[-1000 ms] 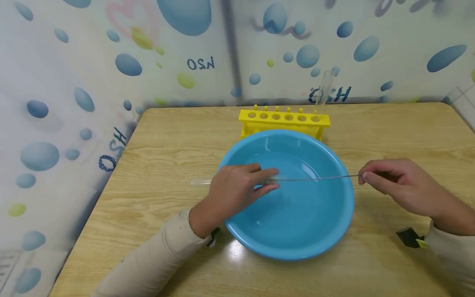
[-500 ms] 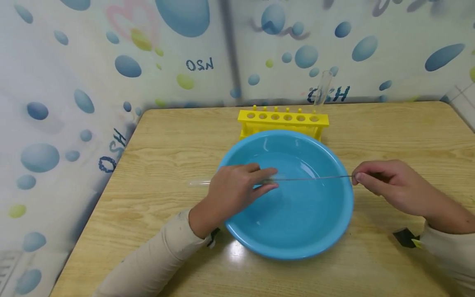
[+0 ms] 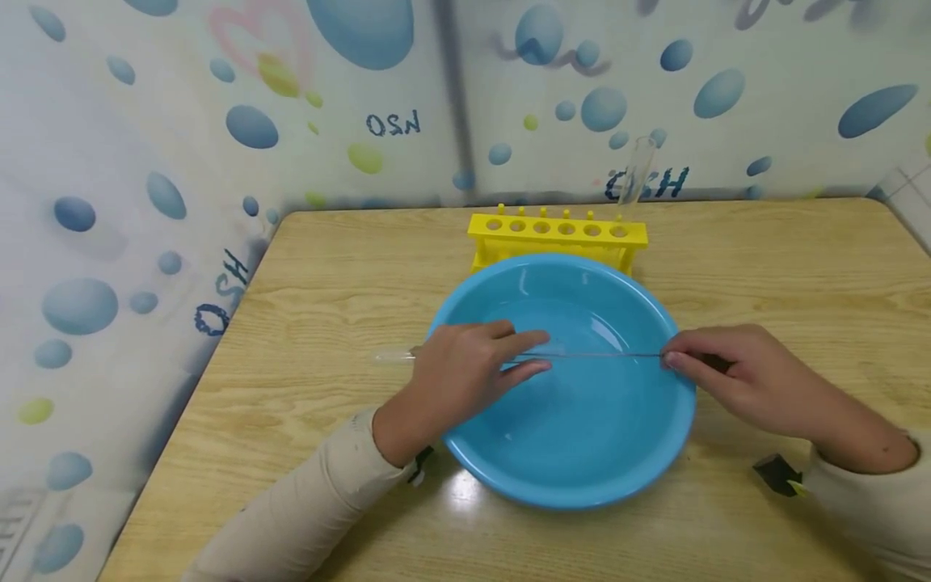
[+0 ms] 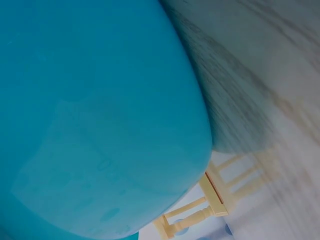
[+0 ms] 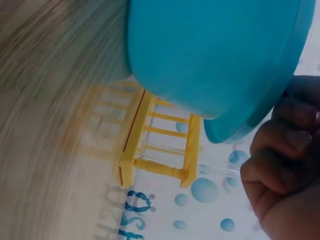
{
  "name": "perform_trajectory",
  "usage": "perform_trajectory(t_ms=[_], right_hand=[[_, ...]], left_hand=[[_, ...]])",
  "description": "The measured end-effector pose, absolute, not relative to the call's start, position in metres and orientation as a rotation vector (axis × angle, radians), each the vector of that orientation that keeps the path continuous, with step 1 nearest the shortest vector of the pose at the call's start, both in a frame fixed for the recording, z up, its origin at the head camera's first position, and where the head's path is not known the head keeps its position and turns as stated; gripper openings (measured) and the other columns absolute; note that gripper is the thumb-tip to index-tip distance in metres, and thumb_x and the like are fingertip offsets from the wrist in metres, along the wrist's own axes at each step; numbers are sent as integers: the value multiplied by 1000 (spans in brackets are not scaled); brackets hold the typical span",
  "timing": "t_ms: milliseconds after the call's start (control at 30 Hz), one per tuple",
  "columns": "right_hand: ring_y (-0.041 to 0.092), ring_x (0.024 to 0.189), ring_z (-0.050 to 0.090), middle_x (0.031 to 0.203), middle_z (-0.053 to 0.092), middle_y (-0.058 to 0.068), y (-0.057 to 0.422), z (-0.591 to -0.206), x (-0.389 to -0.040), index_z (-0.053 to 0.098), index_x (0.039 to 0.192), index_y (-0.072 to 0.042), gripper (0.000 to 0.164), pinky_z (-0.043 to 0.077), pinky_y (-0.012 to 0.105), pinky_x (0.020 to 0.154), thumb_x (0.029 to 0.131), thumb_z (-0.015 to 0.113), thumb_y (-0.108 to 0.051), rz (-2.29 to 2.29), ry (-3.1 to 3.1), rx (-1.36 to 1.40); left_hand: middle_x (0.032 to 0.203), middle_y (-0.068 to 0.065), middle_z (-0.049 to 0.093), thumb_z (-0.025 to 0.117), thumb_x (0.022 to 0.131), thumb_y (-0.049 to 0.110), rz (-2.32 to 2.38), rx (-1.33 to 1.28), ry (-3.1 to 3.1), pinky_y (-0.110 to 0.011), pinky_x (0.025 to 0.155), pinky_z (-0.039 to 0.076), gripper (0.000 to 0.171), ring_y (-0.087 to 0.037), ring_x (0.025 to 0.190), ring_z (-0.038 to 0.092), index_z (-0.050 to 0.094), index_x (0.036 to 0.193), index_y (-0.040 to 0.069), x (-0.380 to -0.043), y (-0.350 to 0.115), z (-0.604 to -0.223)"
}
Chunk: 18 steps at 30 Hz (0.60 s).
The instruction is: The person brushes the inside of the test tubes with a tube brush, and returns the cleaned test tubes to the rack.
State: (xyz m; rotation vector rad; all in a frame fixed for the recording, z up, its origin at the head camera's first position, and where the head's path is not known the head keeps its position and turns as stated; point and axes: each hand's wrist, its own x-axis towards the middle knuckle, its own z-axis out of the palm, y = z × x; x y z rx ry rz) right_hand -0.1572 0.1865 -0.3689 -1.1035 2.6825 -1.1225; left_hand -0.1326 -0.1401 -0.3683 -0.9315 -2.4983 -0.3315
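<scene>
Over the blue basin (image 3: 567,495), my left hand (image 3: 460,368) grips a clear glass test tube (image 3: 393,356), whose rounded end sticks out to the left. A thin twisted-wire test tube brush (image 3: 604,354) runs level into the tube from the right. My right hand (image 3: 738,376) pinches the far end of its wire at the basin's right rim. A dark bit of the brush shows in the tube just left of my left hand; the rest there is hidden by my fingers. The right wrist view shows the curled fingers (image 5: 272,155) beside the basin.
Behind the basin stands a yellow test tube rack (image 3: 556,232), with another clear test tube (image 3: 638,174) leaning upright at its right end. Everything rests on a wooden table (image 3: 327,283) against a bubble-patterned wall (image 3: 305,105). Shallow water seems to lie in the basin.
My right hand has moved left, from outside the basin to its right rim, pushing the brush further into the tube. Its dark end now shows left of my left hand, which stays nearly still.
</scene>
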Motion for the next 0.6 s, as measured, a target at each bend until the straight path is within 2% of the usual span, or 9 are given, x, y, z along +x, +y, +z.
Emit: perform_trajectory(t_ms=[300,600], right_hand=[[-4,65,54,82,69,-11,166,-364,-151,74,99,-12,18,49,15,56,89,70,3,-1057,2763,-1202],[-4,63,51,78,64,-12,150,-364,-154,73,98,-13,19,48,16,54,89,69,3,-1114,2689,-1278]], left_hand=[[76,8,68,80,84,42,-327,-932,-2505,-18,49,41,32,-5,62,61,76,112,27,-133,-141,-369],[77,8,69,81,83,43,-336,-923,-2499,-18,49,40,34,-5,61,60,77,113,27,-133,-141,-368]])
